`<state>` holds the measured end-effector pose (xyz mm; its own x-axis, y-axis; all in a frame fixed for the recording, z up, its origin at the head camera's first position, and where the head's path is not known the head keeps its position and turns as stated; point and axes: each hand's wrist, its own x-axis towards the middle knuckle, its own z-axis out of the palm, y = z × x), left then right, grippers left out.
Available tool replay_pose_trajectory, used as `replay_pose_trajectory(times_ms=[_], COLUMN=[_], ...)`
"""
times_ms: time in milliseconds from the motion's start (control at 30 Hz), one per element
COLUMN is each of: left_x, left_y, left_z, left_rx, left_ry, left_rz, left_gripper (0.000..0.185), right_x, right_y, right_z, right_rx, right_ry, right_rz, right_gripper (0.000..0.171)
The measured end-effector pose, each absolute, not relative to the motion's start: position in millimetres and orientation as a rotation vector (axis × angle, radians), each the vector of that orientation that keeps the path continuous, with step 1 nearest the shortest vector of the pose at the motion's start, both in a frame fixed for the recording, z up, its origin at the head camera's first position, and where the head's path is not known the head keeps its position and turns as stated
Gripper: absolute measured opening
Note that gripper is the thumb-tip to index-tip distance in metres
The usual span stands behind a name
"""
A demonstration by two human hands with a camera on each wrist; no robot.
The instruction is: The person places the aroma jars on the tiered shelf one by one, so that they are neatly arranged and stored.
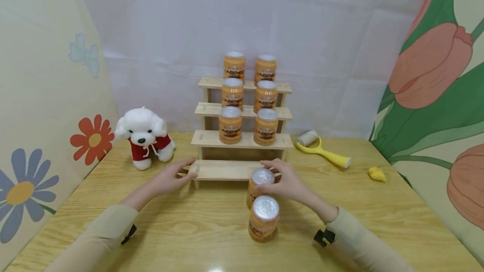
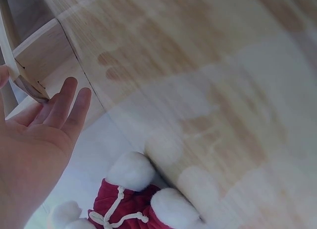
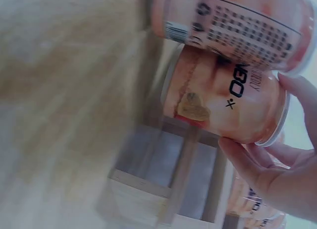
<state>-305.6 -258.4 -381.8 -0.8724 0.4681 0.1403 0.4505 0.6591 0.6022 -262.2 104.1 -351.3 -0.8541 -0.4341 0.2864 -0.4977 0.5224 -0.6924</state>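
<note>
In the head view, the left hand (image 1: pixel 170 177) holds the left end of the bottom step of a four-step wooden rack (image 1: pixel 223 170). Its thumb is at the front corner and a finger at the back one. The left wrist view shows fingertips (image 2: pixel 67 102) against the board's end. With thumb and fingers around its upper part, the right hand (image 1: pixel 285 181) grips an orange drink can (image 3: pixel 223 100) with a silver lid, just before the rack's right side. Whether this can touches the table is unclear. Another orange can (image 1: pixel 263 221) stands directly in front of it.
Pairs of matching cans (image 1: pixel 266 127) stand on the upper three steps. Left of the rack sits a white toy dog (image 1: pixel 143 131) in red clothing. To the right lie a yellow-handled lint roller (image 1: pixel 325 154) and a small yellow lump (image 1: pixel 377 174). A white cloth (image 1: pixel 321 32) hangs behind.
</note>
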Motion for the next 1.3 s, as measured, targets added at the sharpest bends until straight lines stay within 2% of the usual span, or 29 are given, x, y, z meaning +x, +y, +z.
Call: replay_pose_trajectory(times_ms=[367,767,1000,1300], left_x=[-306.8,-308.1,-306.9,-305.0], left_y=[-259.1,-258.2,-257.8,-258.6], left_z=[-380.4,-382.8,-382.9,-381.1], left_rx=[0.785,0.791,0.795,0.779], left_ry=[2.836,2.831,2.818,2.825], left_rz=[1.020,1.023,1.030,1.025], left_gripper=[0.064,0.065,0.065,0.065], right_x=[-263.2,-281.7,-300.3,-312.4], right_y=[99.3,71.2,56.6,46.9], right_z=[-327.3,-313.5,-317.9,-318.3], right_rx=[0.828,0.888,0.971,1.039], right_ry=[-2.572,-2.492,-2.521,-2.559], right_rz=[1.297,1.352,1.262,1.122], right_gripper=[0.066,0.062,0.050,0.057])
